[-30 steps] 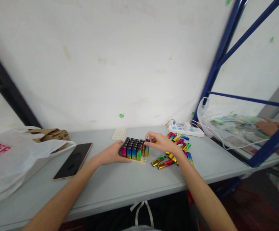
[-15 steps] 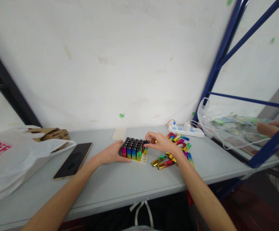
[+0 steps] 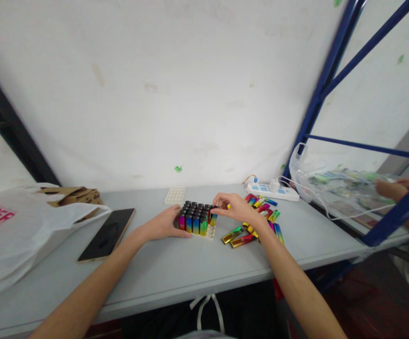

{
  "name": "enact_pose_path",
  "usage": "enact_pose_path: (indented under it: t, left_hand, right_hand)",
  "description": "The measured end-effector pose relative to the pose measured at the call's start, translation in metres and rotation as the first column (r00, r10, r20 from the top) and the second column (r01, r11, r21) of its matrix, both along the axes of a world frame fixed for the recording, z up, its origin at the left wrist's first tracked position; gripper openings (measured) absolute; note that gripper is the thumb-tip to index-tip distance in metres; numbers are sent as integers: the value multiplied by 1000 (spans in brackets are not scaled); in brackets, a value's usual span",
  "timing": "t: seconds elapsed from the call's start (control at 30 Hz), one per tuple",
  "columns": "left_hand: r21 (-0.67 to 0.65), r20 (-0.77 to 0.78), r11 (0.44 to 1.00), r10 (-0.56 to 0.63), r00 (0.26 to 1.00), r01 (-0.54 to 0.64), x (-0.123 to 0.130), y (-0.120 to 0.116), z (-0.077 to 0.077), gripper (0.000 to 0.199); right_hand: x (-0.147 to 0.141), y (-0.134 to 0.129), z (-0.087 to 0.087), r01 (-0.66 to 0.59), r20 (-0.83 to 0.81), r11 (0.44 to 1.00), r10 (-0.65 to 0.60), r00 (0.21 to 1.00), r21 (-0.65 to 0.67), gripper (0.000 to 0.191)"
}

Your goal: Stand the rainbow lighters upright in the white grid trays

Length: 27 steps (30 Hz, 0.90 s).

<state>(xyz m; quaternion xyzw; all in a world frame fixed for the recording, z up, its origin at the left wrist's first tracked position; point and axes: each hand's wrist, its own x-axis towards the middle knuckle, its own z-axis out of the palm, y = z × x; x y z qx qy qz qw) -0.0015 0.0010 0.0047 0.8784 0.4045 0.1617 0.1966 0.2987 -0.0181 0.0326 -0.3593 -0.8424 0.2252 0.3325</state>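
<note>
Several shiny multicoloured lighters with black tops (image 3: pixel 196 219) stand upright in rows in a white tray (image 3: pixel 210 233), whose free cups show at the near right corner. My left hand (image 3: pixel 167 223) rests against the left side of the block, thumb along its near edge and fingers behind. At the block's right side, my right hand (image 3: pixel 230 207) pinches a lighter (image 3: pixel 213 217) by its upper part, over the tray's right column. Loose lighters (image 3: pixel 241 241) lie in a pile to the right, partly behind my right wrist.
A second white tray (image 3: pixel 174 196) lies behind the block. To the left are a dark phone (image 3: pixel 107 235), a white plastic bag (image 3: pixel 20 230) and brown cardboard (image 3: pixel 80 195). A power strip (image 3: pixel 273 191) lies at the back right. Beyond the blue frame (image 3: pixel 317 99) is another person's hand (image 3: pixel 393 188).
The lighter in my right hand looks slightly lower and more upright at the tray's right column. My left hand has stayed against the block.
</note>
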Motion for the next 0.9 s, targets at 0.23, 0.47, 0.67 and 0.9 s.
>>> enact_pose_path:
  t: [0.23, 0.47, 0.67, 0.9]
  left_hand:
    - [2, -8, 1000, 16, 1000, -16, -1, 0, 0, 75]
    - [9, 8, 1000, 12, 1000, -12, 0, 0, -1, 67]
    - [16, 6, 1000, 11, 1000, -11, 0, -1, 1, 68]
    - [7, -8, 1000, 27, 1000, -27, 1, -3, 3, 71]
  right_hand:
    - [-3, 2, -1, 24, 14, 999, -25, 1000, 46, 27]
    - [-5, -3, 1, -19, 13, 1000, 19, 1000, -3, 27]
    - [5, -8, 10, -29, 0, 994, 29, 1000, -101, 32]
    - [42, -10, 14, 18, 409, 912, 166, 897, -409, 27]
